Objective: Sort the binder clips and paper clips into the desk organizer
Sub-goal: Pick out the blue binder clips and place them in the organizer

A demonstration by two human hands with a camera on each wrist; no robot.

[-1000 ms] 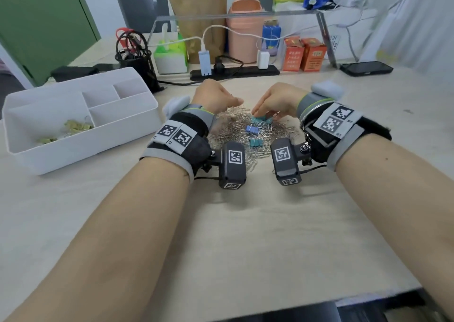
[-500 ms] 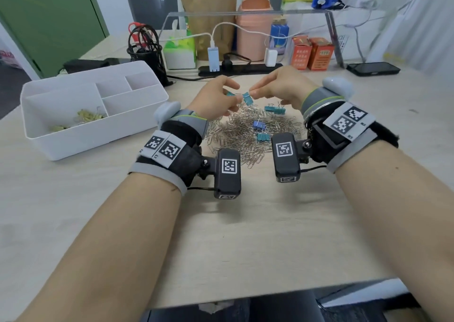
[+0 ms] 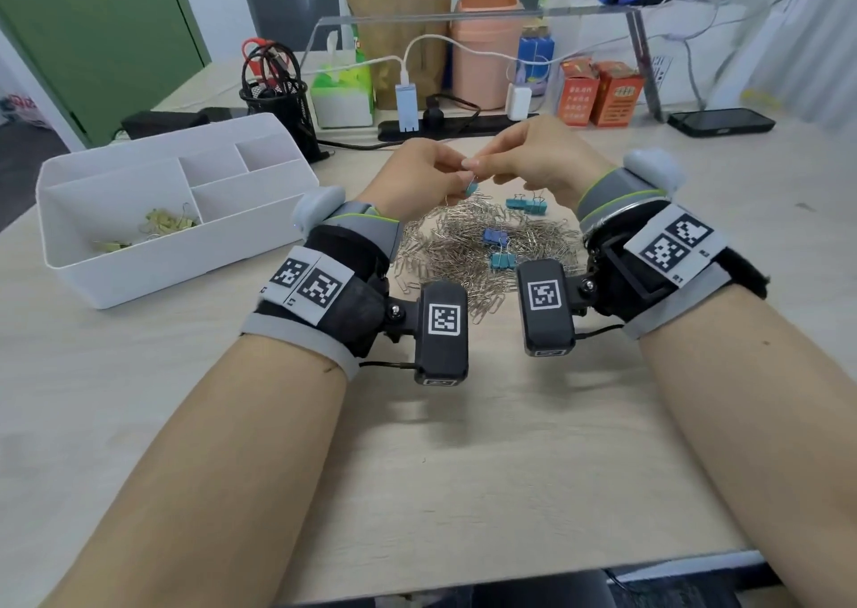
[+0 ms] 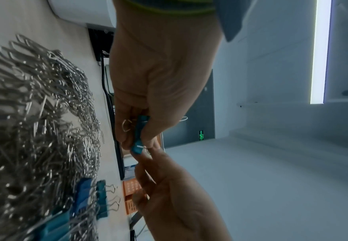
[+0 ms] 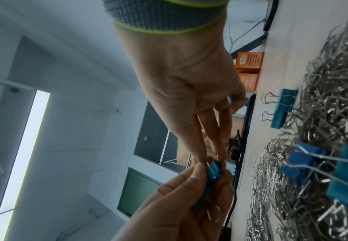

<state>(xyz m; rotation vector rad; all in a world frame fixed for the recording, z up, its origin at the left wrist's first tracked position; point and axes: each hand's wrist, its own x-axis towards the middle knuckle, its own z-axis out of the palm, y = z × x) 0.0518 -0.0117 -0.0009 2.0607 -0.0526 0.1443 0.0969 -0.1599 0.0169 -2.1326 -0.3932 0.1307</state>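
Both hands meet in the air above a heap of silver paper clips [image 3: 482,255]. My left hand [image 3: 457,171] grips teal binder clips [image 4: 140,130] in its curled fingers. My right hand [image 3: 480,164] pinches the end of the same teal binder clip [image 5: 276,170] with thumb and fingertips. On the heap lie a blue binder clip [image 3: 494,236], a teal one [image 3: 503,260] and a teal pair [image 3: 526,204] at its far edge. The white desk organizer [image 3: 153,278] stands to the left, with gold clips [image 3: 160,225] in its big left compartment.
Behind the hands lie a black power strip [image 3: 463,122] with chargers, a black mesh pen cup [image 3: 276,99], a tissue box [image 3: 343,97], two orange boxes [image 3: 598,95] and a phone [image 3: 721,121]. The desk's near edge runs under my forearms.
Both hands rose off the paper clip heap and came together. My right hand lifted a teal binder clip and brought it to my left hand's fingers.
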